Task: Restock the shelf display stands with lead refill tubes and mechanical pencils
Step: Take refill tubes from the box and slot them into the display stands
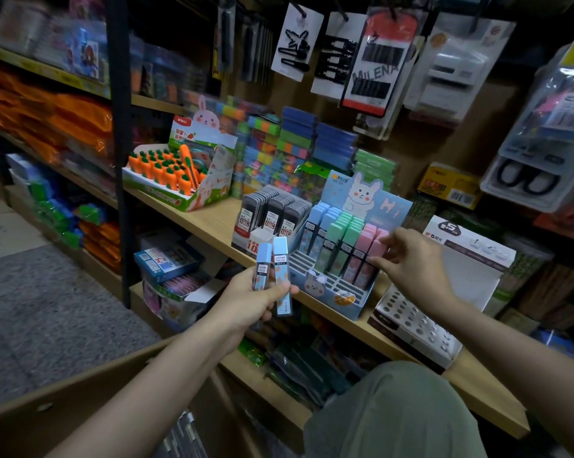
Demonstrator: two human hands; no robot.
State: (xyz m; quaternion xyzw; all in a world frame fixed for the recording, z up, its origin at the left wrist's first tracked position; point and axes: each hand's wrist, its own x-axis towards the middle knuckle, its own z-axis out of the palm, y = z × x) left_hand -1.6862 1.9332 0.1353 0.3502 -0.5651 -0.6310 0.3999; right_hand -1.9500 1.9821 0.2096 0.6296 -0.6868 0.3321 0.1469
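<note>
My left hand grips two blue-capped lead refill tubes upright, in front of the shelf edge. A blue bunny display stand on the wooden shelf holds rows of blue, green and pink tubes, with several empty slots at its front. At the stand's right side my right hand pinches the top of a pink tube that stands in a slot. To the right sits a white pencil stand with rows of empty round holes.
A grey stand of dark lead cases is left of the bunny stand, a carrot eraser box further left. A black shelf post rises at left. A brown cardboard box lies below my arms. Hanging packs crowd overhead.
</note>
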